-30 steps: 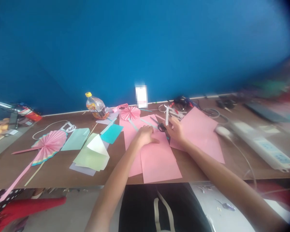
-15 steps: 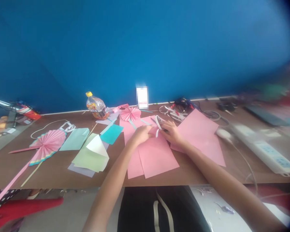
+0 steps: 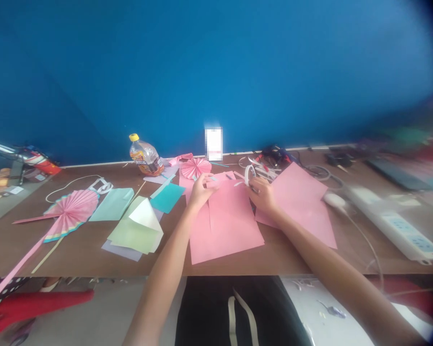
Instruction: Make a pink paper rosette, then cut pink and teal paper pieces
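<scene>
My right hand (image 3: 261,192) is closed around a roll of white tape (image 3: 249,175), held over the upper right of a pink sheet of paper (image 3: 231,218). My left hand (image 3: 202,192) is at the sheet's upper left, with thumb and fingers apart, just below a pleated pink paper rosette (image 3: 195,168). Whether its fingertips press on the paper is hard to see. The pink sheets overlap almost edge to edge. A short pale strip (image 3: 238,183) lies near the tape roll.
To the left lie a pleated pink fan (image 3: 74,209), light blue paper (image 3: 111,204), green paper (image 3: 130,235) and teal paper (image 3: 168,197). A bottle (image 3: 146,156) stands behind. More pink paper (image 3: 296,197), a power strip (image 3: 400,226) and cables are at the right.
My hands have come apart: the left moved left and away from me, the right moved right with the tape roll. The upper pink sheet shifted left and lies straighter over the other.
</scene>
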Tool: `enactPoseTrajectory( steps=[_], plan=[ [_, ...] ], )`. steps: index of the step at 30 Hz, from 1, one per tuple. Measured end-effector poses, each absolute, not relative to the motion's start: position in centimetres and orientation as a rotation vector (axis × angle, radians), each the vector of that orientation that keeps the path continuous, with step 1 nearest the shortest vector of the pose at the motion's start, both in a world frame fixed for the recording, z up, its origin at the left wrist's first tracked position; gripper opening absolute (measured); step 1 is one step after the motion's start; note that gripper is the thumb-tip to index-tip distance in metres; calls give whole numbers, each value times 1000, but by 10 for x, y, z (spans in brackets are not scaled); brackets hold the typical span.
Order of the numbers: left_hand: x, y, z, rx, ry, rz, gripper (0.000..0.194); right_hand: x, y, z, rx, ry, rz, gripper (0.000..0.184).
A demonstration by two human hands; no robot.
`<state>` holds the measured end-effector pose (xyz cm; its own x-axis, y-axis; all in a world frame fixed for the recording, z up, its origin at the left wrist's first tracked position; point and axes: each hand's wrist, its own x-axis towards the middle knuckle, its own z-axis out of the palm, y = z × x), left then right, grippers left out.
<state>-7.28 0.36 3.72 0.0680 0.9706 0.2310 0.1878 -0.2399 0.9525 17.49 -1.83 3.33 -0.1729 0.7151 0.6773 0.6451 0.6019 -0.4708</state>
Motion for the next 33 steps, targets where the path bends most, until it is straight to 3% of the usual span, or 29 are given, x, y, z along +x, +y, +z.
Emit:
enactPoseTrajectory(
  steps=[6,11,18,33],
  plan=[
    [-62,2,24,1350,1134,1395,47,175,-19,38,-1130,-1768,29,26],
    [-56,-2,20,1559,1272,1401,29,180,-27,48,-1229,-1587,9,30],
    [-51,-9,28,1753,1257,1323,31,163,-55,67,-1124,-1778,-27,44],
    [-49,-13,35,1682,1245,1178,26,148,-53,66,-1360,-1911,14,42]
  ],
)
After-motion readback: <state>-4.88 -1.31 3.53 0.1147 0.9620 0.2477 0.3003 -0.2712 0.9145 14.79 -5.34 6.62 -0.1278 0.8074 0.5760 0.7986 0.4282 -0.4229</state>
